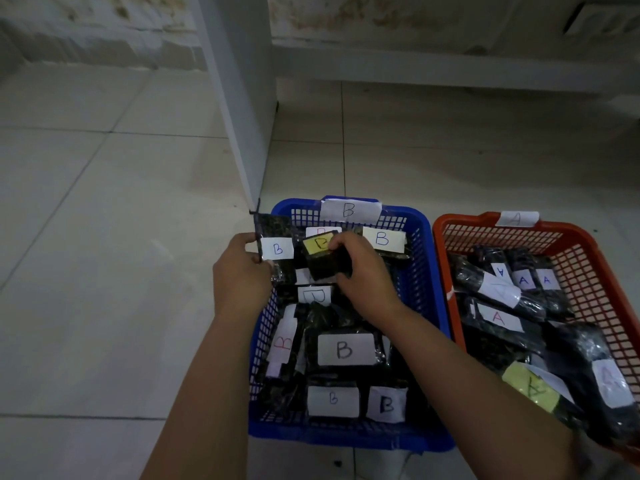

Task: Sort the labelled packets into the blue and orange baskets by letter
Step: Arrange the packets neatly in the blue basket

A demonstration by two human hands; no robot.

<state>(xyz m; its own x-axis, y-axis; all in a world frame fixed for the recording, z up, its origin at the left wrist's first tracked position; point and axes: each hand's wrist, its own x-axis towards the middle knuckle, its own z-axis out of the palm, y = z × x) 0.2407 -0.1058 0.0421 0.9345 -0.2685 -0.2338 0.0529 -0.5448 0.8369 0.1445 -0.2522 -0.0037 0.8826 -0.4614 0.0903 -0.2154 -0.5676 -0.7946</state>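
My left hand (240,271) pinches the left edge of a dark plastic packet with a white B label (276,251), held upright over the far left corner of the blue plastic mesh basket (420,271). My right hand (363,271) curls its fingers round a dark packet with a yellow B label (320,256), held tilted just beside the first, above the basket's far end. In the blue basket I count about seven more B packets: two by the far wall, one below my hands, one along the left wall, one large in the middle, two at the near edge. A paper B tag (349,210) sits on its far rim. The orange plastic mesh basket (588,271) stands just right of it on the tiled floor (104,237), with an A tag (516,218) on its far rim and seven A labels showing; one is yellow.
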